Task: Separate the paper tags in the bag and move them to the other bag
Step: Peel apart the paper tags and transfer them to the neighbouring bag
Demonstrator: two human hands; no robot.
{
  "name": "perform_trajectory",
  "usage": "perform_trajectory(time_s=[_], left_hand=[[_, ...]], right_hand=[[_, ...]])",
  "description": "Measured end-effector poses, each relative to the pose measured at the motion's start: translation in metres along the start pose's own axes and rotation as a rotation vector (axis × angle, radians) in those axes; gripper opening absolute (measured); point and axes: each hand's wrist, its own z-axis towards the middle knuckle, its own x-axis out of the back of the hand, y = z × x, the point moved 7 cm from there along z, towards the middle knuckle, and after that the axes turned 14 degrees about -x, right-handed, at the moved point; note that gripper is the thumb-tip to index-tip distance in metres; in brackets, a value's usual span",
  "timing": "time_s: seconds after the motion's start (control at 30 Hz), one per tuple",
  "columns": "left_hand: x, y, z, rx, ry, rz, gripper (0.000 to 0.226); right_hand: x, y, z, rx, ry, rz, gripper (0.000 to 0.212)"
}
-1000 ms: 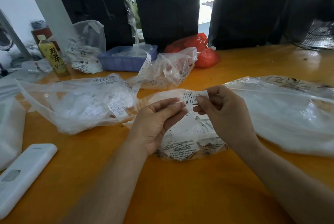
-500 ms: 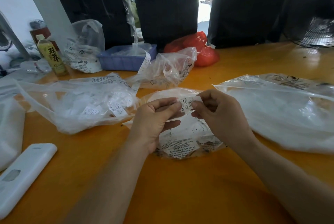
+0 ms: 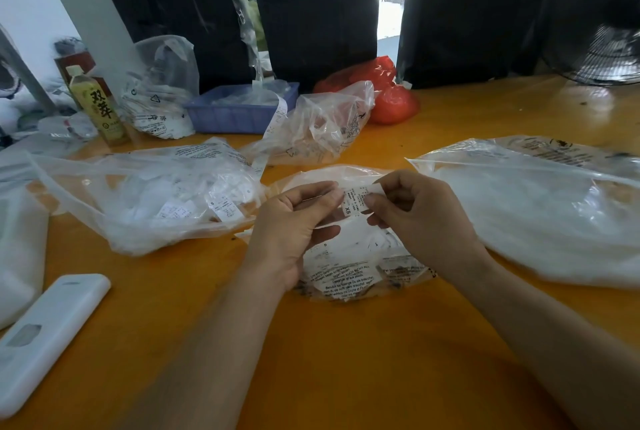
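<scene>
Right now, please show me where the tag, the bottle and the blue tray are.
tag (image 3: 356,199), head view, printed middle
bottle (image 3: 100,110), head view, label
blue tray (image 3: 232,117), head view, front wall

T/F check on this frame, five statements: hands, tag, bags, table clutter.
1. Both hands pinch one paper tag. True: left hand and right hand each have a grip on it.
2. The tag reads XL. False: it reads XS.
3. A bag of loose tags lies left of the hands. True.
4. The blue tray sits at the table's near edge. False: it is at the far side.
5. The bottle lies on its side. False: it stands upright.
</scene>
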Motion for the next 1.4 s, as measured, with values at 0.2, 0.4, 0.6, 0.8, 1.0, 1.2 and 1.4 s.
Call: perform_trajectory(time_s=[0.2, 0.4, 0.6, 0.8, 1.0, 1.2, 1.4], left_hand=[[-0.004, 0.004, -0.002, -0.046, -0.055, 0.074, 0.033], [0.0, 0.005, -0.002, -0.07, -0.012, 0.105, 0.018], [0.0, 0.005, -0.002, -0.054, -0.009, 0.102, 0.02], [-0.003, 0.006, -0.003, -0.069, -0.032, 0.097, 0.029], [0.002, 0.006, -0.001, -0.085, 0.024, 0.093, 0.028], [0.001, 0.004, -0.001, -0.07, 0.018, 0.072, 0.023], [-0.006, 0.004, -0.003, -0.07, -0.062, 0.049, 0.035]], right_hand=[[0.001, 0.001, 0.001, -0.013, -0.009, 0.043, 0.004], [0.004, 0.004, 0.003, -0.036, 0.009, 0.036, 0.008], [0.001, 0.004, 0.003, -0.026, -0.016, 0.033, 0.008], [0.0, 0.004, 0.002, -0.027, -0.016, 0.062, 0.006], [0.0, 0.001, -0.002, -0.018, 0.014, 0.064, 0.014], [-0.005, -0.005, -0.007, 0.024, -0.008, 0.05, 0.002], [-0.006, -0.006, -0.009, 0.046, -0.008, 0.0, 0.005]])
